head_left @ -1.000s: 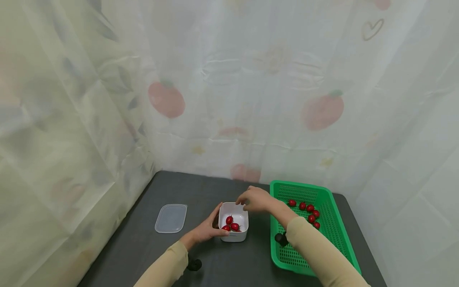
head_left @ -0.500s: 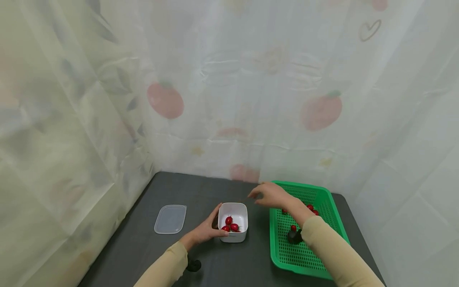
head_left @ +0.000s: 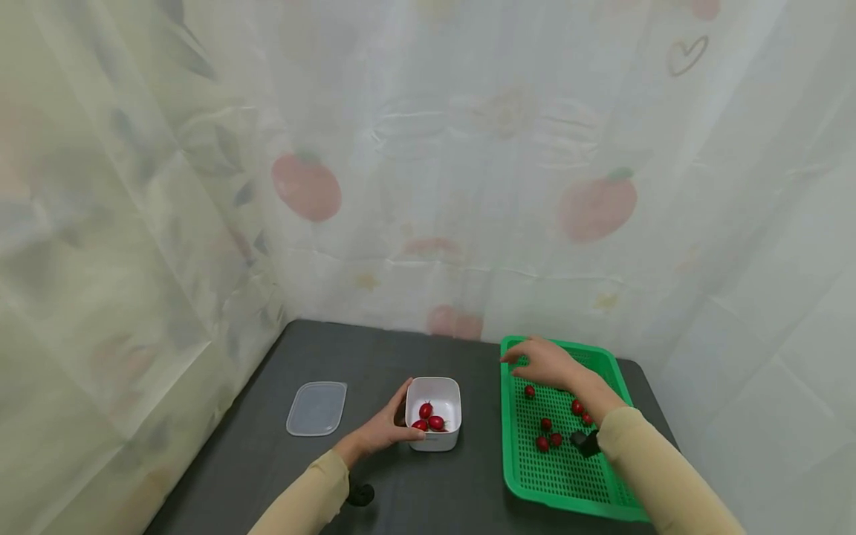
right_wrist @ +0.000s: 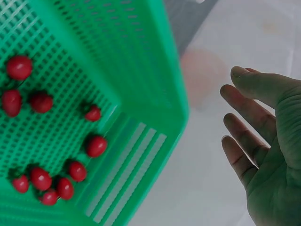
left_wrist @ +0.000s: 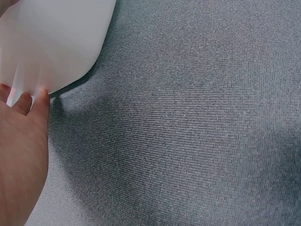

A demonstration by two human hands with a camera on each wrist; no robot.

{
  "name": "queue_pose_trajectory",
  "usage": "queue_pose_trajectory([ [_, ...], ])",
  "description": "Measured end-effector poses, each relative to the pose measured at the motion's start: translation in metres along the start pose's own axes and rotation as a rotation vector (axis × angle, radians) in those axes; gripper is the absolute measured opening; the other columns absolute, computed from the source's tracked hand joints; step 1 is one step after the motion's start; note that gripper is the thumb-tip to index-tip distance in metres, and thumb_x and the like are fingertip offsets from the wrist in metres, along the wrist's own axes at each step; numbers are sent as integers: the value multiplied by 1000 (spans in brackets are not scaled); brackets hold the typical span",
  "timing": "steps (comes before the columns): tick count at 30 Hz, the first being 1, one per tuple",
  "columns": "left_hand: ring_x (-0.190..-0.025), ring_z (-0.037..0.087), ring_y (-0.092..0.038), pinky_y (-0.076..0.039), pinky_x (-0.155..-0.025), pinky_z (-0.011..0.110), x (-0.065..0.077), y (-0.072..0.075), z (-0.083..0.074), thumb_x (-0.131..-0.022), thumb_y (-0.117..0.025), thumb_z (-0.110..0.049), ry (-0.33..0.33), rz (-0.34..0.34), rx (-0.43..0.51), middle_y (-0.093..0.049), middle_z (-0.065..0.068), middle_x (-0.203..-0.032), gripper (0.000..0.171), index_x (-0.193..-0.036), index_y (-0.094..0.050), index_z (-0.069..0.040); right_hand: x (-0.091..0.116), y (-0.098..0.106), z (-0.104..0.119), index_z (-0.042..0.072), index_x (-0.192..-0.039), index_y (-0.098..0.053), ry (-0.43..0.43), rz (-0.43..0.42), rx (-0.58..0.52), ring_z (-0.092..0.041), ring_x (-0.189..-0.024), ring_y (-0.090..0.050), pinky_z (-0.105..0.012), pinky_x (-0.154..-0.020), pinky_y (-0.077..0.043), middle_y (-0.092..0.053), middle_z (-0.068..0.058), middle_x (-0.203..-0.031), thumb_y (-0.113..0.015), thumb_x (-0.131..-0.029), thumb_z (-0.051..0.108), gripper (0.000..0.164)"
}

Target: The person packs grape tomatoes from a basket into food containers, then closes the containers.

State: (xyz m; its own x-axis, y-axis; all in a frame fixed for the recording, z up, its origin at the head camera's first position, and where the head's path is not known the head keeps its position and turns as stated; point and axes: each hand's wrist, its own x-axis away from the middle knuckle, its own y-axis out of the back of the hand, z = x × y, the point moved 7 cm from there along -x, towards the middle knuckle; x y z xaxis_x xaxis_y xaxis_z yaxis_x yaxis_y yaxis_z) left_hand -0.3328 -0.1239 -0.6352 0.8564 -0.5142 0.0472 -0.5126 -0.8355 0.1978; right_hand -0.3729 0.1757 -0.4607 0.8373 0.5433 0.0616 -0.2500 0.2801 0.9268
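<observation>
The left grip (head_left: 383,430) clasps the white square plastic box (head_left: 438,443); the right grip (head_left: 550,365), empty, should pinch small red tomatoes (right_wrist: 97,146) lightly.

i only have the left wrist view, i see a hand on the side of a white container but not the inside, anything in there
Observer: Yes. In the head view, three small red tomatoes show inside the white container.
Operator: ok and the right hand, is it holding anything
Observer: No, the right wrist view shows it holding nothing.
</observation>
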Motion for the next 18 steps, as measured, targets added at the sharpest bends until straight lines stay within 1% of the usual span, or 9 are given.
queue_pose_trajectory([
  [1, -148, 43, -25, -35, -112, 56, 0, 0, 0, -90, -81, -23, -1, 1, 0, -11, 18, -168, 114, -165, 4, -18, 3, 1, -4, 19, -127, -73, -4, 0, -3, -39, -141, -42, -55, -113, -35, -69, 3, -126, -70, -98, 17, 29],
  [4, -148, 42, -25, -34, -112, 55, -1, 0, 2, -90, -81, -23, -2, 4, 5, -11, 17, -168, 114, -165, 5, -19, 10, 1, -15, 16, -127, -72, -10, -5, -9, -38, -138, -47, -56, -115, -30, -69, 0, -126, -69, -98, 15, 29],
  [7, -149, 41, -25, -35, -112, 55, -2, 0, 4, -90, -80, -21, 6, 0, 7, -11, 16, -168, 112, -165, 4, -21, 15, -1, -24, 15, -126, -73, -5, -7, 7, -34, -128, -56, -55, -108, -41, -70, -2, -125, -68, -97, 11, 29],
  [9, -149, 41, -25, -35, -112, 55, -2, 0, 4, -91, -79, -19, 8, -3, 9, -12, 17, -168, 111, -165, 4, -21, 18, -4, -30, 15, -125, -73, -10, -5, 28, -32, -123, -60, -52, -102, -46, -71, -2, -123, -69, -97, 10, 29],
  [11, -149, 41, -25, -35, -112, 55, -2, 0, 3, -91, -78, -17, 14, -7, 12, -11, 17, -168, 110, -165, 3, -21, 20, -7, -34, 15, -124, -74, -9, 4, 46, -31, -117, -63, -50, -93, -52, -71, -2, -122, -70, -96, 9, 29],
  [15, -149, 42, -24, -34, -112, 56, -1, -1, 2, -92, -78, -16, 14, -6, 17, -11, 17, -168, 109, -165, 2, -21, 26, -13, -40, 12, -122, -74, -7, 21, 60, -31, -113, -64, -50, -89, -53, -71, -5, -120, -73, -94, 8, 29],
  [18, -149, 43, -24, -34, -112, 56, -1, -1, 0, -91, -78, -16, 11, -3, 17, -11, 18, -168, 109, -165, 2, -20, 31, -20, -46, 10, -122, -73, -29, 42, 44, -32, -113, -64, -51, -92, -52, -71, -7, -120, -73, -94, 7, 29],
])
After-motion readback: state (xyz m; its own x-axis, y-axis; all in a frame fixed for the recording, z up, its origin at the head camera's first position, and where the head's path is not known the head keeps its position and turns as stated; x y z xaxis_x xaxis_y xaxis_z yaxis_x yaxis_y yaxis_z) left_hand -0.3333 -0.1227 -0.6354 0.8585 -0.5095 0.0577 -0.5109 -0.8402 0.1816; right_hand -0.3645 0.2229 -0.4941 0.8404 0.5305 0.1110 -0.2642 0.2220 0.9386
